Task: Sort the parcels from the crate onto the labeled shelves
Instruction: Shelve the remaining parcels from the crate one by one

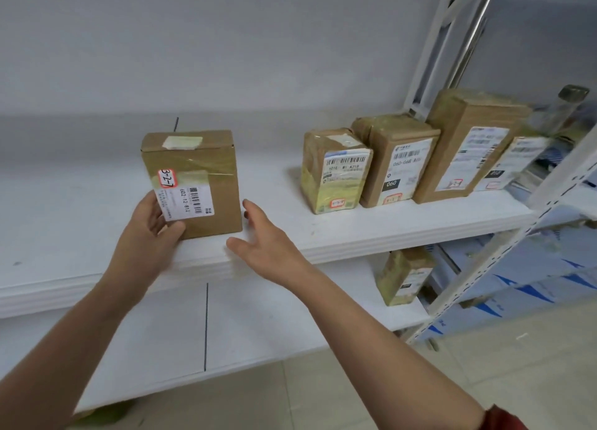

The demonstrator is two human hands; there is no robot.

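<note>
A brown cardboard parcel (193, 181) stands upright near the front edge of the white upper shelf (80, 210). It bears a barcode label and a red-edged tag reading 3-2-7. My left hand (151, 232) holds its lower left corner, thumb across the label. My right hand (261, 239) hovers just right of the parcel with straight, spread fingers, apart from it. The crate is out of view.
Several taped parcels (336, 169) stand in a row at the right of the same shelf. Another parcel (403, 276) stands on the lower shelf (258, 326). A white metal rack post (523, 232) and blue-and-white cartons (529, 287) are at the right.
</note>
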